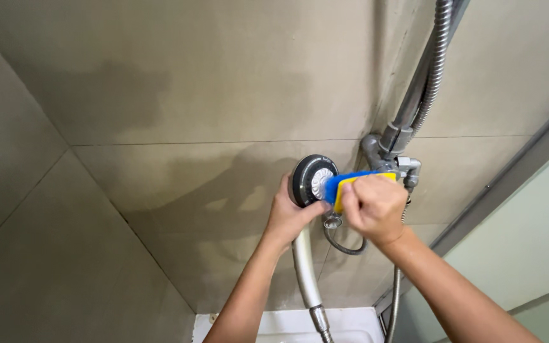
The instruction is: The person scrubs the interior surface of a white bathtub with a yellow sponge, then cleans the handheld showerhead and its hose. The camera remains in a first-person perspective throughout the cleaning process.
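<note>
My left hand [285, 213] grips a chrome hand shower [306, 267] just below its round dark head [310, 178], which faces me. My right hand [374, 205] holds a blue and yellow sponge [345, 180] and presses its blue side against the spray face of the head. Both hands are close together in front of the beige tiled wall [192, 95]. The sponge is partly hidden by my fingers.
A chrome shower valve [394, 157] with a riser pipe and a ribbed metal hose [433, 70] is fixed to the wall just right of the hands. A metal frame edge [509, 184] runs diagonally at right. A white shower tray [287, 324] lies below.
</note>
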